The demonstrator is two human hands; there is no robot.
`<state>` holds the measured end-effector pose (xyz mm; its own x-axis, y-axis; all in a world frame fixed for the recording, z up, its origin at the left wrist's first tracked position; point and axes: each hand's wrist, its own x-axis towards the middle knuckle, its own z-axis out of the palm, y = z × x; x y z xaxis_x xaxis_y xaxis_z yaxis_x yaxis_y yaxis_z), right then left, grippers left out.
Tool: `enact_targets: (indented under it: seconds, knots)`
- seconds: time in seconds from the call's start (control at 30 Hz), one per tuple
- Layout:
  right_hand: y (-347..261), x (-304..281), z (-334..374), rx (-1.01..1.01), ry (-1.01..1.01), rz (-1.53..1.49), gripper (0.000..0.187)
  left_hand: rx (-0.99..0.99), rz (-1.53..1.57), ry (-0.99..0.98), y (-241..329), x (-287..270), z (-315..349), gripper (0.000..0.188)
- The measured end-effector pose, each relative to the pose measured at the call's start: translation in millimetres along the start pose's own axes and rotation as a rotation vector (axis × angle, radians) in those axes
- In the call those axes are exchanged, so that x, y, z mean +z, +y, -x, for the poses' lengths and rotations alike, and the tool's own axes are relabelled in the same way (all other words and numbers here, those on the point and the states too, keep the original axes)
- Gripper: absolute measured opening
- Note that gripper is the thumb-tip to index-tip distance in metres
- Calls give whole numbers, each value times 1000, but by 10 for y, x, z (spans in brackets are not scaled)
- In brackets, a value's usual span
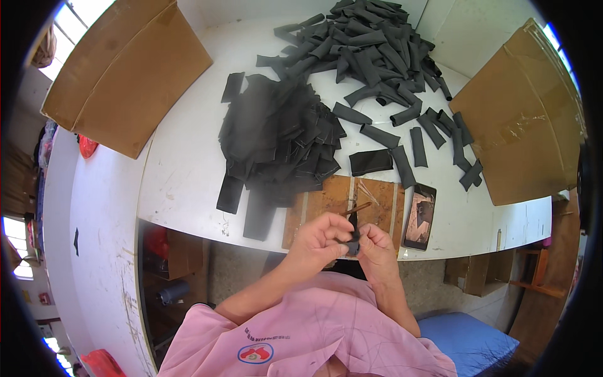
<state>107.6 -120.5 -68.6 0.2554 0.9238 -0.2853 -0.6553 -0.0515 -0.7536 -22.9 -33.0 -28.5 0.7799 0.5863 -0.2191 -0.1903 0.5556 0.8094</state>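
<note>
Above the table's front edge, my left hand (pixel 317 244) and my right hand (pixel 377 249) meet, fingers closed on a small piece of black fabric (pixel 353 247). The fabric is bunched between the fingertips, so its full shape is hidden. A thin brown stick (pixel 358 208) juts out above my left fingers; whether that hand holds it I cannot tell. Beneath lies a worn brown board (pixel 308 220) with pale strips across it. Just beyond the board is a flat black fabric piece (pixel 370 162).
A tall stack of flat black fabric pieces (pixel 270 135) lies left of centre. Behind it rises a heap of rolled black fabric tubes (pixel 370 47), some scattered rightward. Cardboard boxes stand at left (pixel 125 75) and right (pixel 518 119). A phone (pixel 419 217) lies beside the board.
</note>
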Motion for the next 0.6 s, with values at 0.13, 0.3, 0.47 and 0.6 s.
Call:
enact_targets:
  seconds: [0.13, 0.3, 0.47, 0.6]
  knots:
    - [-121, 110, 79, -104, -182, 19, 16, -95, 319, -436, 131, 12, 79, 29]
    - [-329, 171, 24, -382, -211, 204, 15, 347, -453, 147, 94, 250, 146, 35]
    - [-498, 377, 59, -556, -89, 641, 9, 899, -795, 386, 6, 290, -20, 19]
    - [-532, 434, 97, -391, -19, 601, 9, 277, -259, 349, 127, 331, 36, 9]
